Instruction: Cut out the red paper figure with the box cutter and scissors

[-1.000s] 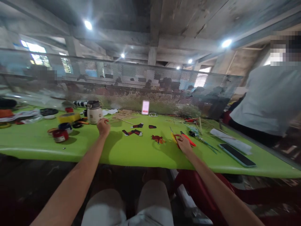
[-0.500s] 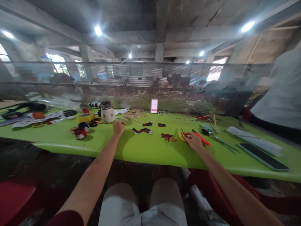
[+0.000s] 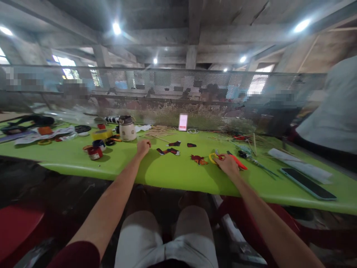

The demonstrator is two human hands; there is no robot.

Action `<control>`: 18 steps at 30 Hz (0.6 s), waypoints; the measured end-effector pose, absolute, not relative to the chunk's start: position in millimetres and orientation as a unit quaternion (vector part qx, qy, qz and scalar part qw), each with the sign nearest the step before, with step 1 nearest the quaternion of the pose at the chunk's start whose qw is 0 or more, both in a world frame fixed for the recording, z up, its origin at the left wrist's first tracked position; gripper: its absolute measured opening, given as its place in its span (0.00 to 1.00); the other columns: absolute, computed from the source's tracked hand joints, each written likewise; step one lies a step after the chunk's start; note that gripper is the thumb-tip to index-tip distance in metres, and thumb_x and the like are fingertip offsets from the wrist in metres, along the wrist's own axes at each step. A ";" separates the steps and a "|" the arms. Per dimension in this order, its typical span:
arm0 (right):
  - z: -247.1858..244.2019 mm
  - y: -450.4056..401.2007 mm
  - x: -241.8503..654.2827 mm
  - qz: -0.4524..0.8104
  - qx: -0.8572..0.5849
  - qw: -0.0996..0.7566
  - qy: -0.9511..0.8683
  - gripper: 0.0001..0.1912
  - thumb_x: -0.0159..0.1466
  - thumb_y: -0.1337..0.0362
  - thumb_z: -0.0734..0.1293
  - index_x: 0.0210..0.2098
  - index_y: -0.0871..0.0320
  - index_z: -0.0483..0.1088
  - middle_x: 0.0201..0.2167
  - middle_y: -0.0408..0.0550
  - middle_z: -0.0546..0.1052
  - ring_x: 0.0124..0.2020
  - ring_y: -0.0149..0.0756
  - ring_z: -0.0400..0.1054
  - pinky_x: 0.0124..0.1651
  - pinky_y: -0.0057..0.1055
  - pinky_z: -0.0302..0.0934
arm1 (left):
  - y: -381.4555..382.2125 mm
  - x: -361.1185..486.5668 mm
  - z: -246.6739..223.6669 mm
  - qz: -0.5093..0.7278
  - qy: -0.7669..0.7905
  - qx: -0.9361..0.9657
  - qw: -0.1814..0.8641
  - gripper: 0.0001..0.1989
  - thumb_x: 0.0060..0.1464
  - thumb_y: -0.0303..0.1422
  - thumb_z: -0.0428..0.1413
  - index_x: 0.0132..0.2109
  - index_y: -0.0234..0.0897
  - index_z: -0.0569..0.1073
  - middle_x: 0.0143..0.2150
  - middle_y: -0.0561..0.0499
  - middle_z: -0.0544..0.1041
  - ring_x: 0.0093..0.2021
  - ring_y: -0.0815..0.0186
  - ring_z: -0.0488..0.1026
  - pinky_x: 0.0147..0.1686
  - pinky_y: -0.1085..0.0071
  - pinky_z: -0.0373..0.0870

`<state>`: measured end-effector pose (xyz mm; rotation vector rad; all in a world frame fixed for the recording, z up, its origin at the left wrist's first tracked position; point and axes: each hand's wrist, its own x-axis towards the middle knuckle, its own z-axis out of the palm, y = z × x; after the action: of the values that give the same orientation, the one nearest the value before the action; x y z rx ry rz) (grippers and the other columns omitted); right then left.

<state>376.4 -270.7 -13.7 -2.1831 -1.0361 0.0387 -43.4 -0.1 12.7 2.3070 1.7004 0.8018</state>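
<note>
My left hand [image 3: 143, 147] is closed in a loose fist over the green table, just right of a cream flask [image 3: 127, 130]. Whatever it may hold is hidden. Several dark cut-out pieces with red and white parts [image 3: 174, 152] lie to its right. On the right, my right hand [image 3: 228, 163] has its fingers pinched around a small tool with a red handle and a grey tip, mostly covered. A yellow ring [image 3: 212, 159] lies by the fingertips. To the left of that hand rests a brown and orange cut-out [image 3: 198, 160]; a red-orange tool [image 3: 239, 162] lies behind it.
A red jar [image 3: 95, 153] and yellow tape [image 3: 102, 134] stand left. Thin sticks [image 3: 160, 132] and a lit phone [image 3: 183, 122] are at the back, before a mesh screen. A dark phone [image 3: 306, 183] and white roll [image 3: 299, 165] lie right, near a person in grey [image 3: 331, 108].
The view has shifted slightly. The grey tip at my right fingers has tilted a little to the right and shows less. My left hand stays closed in about the same place.
</note>
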 end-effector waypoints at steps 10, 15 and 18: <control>-0.8 -265.0 370.2 -0.021 -0.878 0.302 -0.371 0.16 0.72 0.56 0.70 0.54 0.59 0.74 0.52 0.51 0.78 0.48 0.43 0.76 0.51 0.46 0.73 | 0.3 -37.9 12.6 0.257 0.552 0.793 0.035 0.15 0.68 0.40 0.59 0.54 0.34 0.75 0.53 0.45 0.78 0.50 0.58 0.77 0.52 0.55 0.78; 6.4 -276.5 364.3 -0.124 -0.895 0.315 -0.291 0.18 0.72 0.56 0.70 0.58 0.58 0.72 0.62 0.55 0.71 0.61 0.51 0.68 0.62 0.56 0.65 | -15.3 -28.4 14.4 0.257 0.536 0.804 0.024 0.15 0.67 0.40 0.59 0.53 0.34 0.75 0.53 0.45 0.77 0.52 0.57 0.77 0.54 0.53 0.76; 7.8 -275.2 357.1 -0.138 -0.898 0.318 -0.271 0.20 0.71 0.57 0.71 0.59 0.57 0.71 0.64 0.55 0.70 0.63 0.54 0.66 0.64 0.58 0.62 | -27.7 -24.5 18.6 0.250 0.522 0.815 0.017 0.15 0.67 0.40 0.59 0.53 0.34 0.75 0.53 0.45 0.77 0.52 0.57 0.76 0.54 0.53 0.76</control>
<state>357.1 -275.2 7.8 -2.3628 -0.7143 -0.3627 -24.5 -27.7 18.6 2.5344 1.6219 0.7776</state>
